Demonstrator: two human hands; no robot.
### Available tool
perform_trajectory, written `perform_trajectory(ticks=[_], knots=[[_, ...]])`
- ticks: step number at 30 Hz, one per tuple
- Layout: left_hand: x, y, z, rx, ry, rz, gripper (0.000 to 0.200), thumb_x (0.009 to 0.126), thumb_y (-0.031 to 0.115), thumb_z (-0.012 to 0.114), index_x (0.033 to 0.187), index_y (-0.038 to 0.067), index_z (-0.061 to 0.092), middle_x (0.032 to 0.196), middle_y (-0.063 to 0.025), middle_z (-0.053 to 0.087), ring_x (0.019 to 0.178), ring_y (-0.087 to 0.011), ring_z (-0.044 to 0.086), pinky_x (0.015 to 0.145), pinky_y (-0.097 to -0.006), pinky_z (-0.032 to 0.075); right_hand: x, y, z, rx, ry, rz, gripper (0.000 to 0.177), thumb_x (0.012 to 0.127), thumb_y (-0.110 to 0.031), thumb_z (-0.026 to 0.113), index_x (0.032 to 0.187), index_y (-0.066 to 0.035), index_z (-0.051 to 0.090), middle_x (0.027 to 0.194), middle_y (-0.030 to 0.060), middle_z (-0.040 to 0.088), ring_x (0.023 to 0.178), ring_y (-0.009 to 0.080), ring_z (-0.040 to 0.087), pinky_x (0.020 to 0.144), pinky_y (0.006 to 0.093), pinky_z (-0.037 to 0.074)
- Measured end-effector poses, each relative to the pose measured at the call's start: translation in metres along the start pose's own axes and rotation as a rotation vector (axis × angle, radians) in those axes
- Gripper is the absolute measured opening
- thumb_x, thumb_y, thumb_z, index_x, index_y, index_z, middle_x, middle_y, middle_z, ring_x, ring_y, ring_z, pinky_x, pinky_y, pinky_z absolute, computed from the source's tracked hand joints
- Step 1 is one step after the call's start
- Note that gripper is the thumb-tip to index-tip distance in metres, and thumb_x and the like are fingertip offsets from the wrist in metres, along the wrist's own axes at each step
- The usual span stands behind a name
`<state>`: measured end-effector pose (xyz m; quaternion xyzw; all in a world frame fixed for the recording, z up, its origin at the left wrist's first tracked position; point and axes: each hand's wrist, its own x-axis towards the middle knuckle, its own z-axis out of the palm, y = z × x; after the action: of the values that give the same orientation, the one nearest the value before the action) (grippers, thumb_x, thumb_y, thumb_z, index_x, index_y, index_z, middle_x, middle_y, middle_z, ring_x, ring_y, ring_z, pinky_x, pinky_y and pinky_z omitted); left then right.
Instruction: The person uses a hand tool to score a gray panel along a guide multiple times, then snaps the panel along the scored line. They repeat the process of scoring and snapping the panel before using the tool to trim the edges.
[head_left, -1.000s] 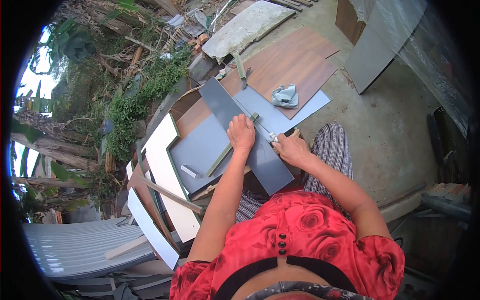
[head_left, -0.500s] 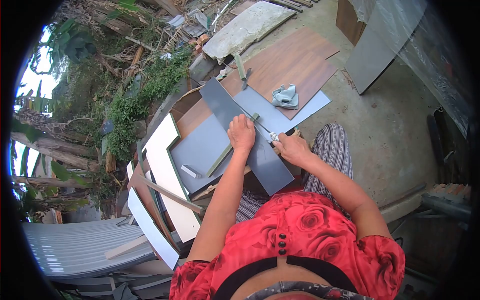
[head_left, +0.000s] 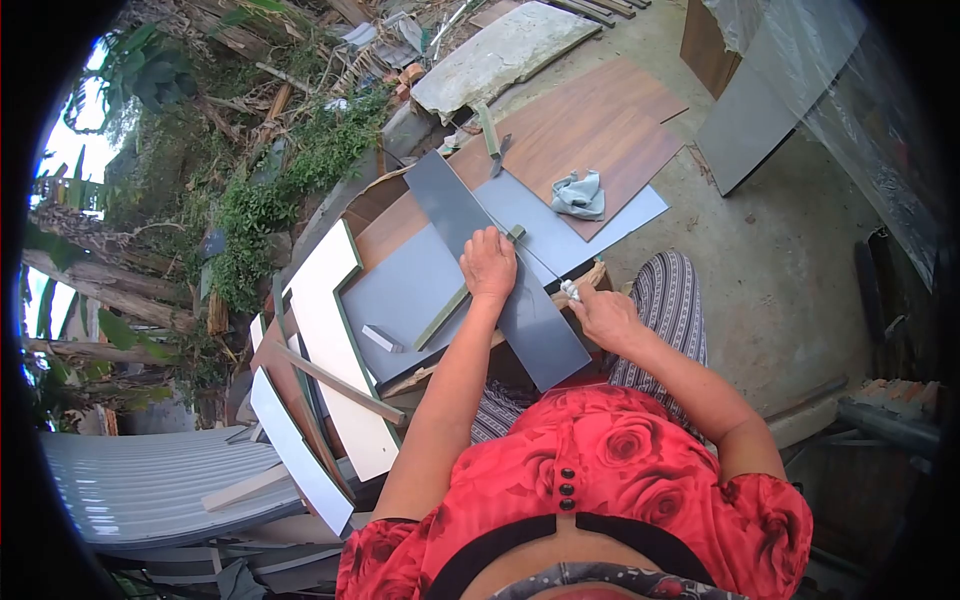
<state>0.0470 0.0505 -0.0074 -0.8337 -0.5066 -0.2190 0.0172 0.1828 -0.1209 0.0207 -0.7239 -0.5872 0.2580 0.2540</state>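
Note:
A dark grey board (head_left: 540,335) lies slantwise over other panels in front of me. My left hand (head_left: 489,264) presses on its middle with fingers curled; whether they grip the board's edge is hard to tell. At the board's right side, my right hand (head_left: 608,318) is closed on the white-wrapped end (head_left: 570,289) of a thin dark tool, which runs up and left along the board's edge. Beneath the board lies a narrow greenish strip (head_left: 441,319). A small white block (head_left: 382,338) rests on the grey panel to the left.
A crumpled pale blue cloth (head_left: 579,195) sits on a brown wood-grain panel (head_left: 600,120). White cut panels (head_left: 330,350) and a wooden stick (head_left: 345,386) are at the left. Corrugated sheeting (head_left: 150,490) lies lower left; a grey panel (head_left: 745,130) leans upper right.
My right hand has moved a little right and down with the wrapped tool end, away from the board. The view has shifted slightly, while my left hand remains on the board.

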Motion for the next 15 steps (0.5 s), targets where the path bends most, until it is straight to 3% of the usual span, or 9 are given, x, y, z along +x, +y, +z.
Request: perform_trajectory(ticks=[7, 15], knots=[[0.002, 0.001, 0.0, 0.005, 0.041, 0.046, 0.011, 0.085, 0.02, 0.052, 0.081, 0.01, 0.049, 0.081, -0.0079, 0.052, 0.079, -0.0305, 0.054, 0.067, -0.0454, 0.042, 0.08, -0.022, 0.02, 0.021, 0.061, -0.04, 0.028, 0.09, -0.027, 0.049, 0.09, 0.0, 0.055, 0.075, 0.0234, 0.063, 0.074, 0.0398, 0.063, 0.068, 0.05, 0.048], [-0.007, 0.019, -0.005, 0.014, -0.023, 0.085, 0.009, 0.082, 0.02, 0.054, 0.084, 0.011, 0.053, 0.083, -0.0068, 0.052, 0.08, -0.0276, 0.054, 0.067, -0.0424, 0.042, 0.037, -0.011, 0.01, 0.032, 0.005, 0.042, 0.032, 0.091, -0.03, 0.048, 0.092, 0.001, 0.053, 0.074, 0.024, 0.063, 0.074, 0.041, 0.062, 0.068, 0.0508, 0.047]])
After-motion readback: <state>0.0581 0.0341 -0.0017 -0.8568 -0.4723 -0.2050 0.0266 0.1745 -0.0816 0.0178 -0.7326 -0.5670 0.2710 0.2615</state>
